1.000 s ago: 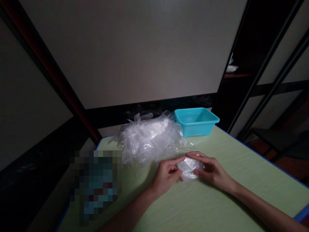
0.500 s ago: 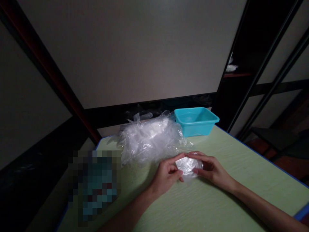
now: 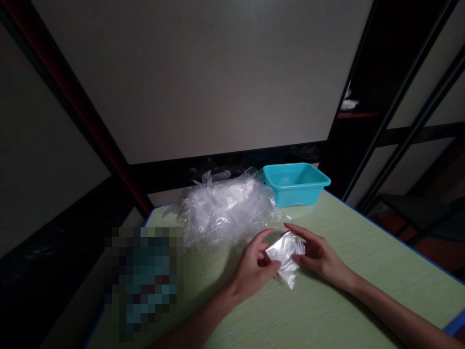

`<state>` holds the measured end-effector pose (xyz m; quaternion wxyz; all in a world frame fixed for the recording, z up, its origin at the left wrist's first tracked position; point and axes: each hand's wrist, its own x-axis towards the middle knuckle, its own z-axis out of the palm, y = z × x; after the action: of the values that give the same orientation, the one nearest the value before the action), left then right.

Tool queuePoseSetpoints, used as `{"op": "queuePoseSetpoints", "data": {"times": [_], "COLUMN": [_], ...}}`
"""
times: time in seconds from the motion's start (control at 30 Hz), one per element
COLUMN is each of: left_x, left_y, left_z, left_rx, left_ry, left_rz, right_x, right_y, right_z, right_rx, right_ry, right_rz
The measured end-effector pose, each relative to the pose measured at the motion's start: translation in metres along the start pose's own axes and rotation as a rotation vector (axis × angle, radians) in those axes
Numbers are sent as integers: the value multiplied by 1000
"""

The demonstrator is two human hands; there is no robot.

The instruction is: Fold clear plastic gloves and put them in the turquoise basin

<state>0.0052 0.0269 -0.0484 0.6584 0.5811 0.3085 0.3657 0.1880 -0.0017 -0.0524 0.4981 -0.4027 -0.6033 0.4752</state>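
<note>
A small, shiny folded piece of clear plastic [image 3: 286,254], probably a bag, is between my hands above the green table [image 3: 327,310]. My left hand [image 3: 257,259] grips its left side, with the thumb on top and the index finger lifted off. On the right edge, my right hand [image 3: 317,253] has its thumb pressed on the plastic and its index finger stretched over the far side. One pointed corner of the plastic hangs down toward me. Just beyond my left hand lies a big heap of crumpled clear plastic bags [image 3: 228,208].
A turquoise plastic basin [image 3: 297,186] stands at the far right of the table, beside the heap. A pixelated object [image 3: 148,281] lies at the left edge. Behind the table rises a pale cabinet panel [image 3: 218,77]; a dark chair [image 3: 417,213] is at the right.
The plastic between my hands has changed from a rounded bundle to a shape with a corner pointing toward me. My index fingers, nearly touching before, have moved apart.
</note>
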Motion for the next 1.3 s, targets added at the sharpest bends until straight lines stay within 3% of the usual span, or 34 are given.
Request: {"op": "queuePoseSetpoints", "data": {"times": [0.27, 0.87, 1.0, 1.3], "left_x": [1, -4, -4, -1], "left_y": [3, 1, 3, -1], "left_z": [0, 0, -1, -4], "left_rx": [34, 224, 190, 174], "left_ry": [63, -31, -40, -28], "left_rz": [81, 158, 180, 69], "right_x": [-1, 2, 2, -1], "right_y": [0, 2, 1, 0], "right_z": [4, -2, -1, 2], "right_rx": [84, 286, 292, 194], "right_ry": [-28, 227, 206, 93], "right_rz": [21, 72, 78, 34]}}
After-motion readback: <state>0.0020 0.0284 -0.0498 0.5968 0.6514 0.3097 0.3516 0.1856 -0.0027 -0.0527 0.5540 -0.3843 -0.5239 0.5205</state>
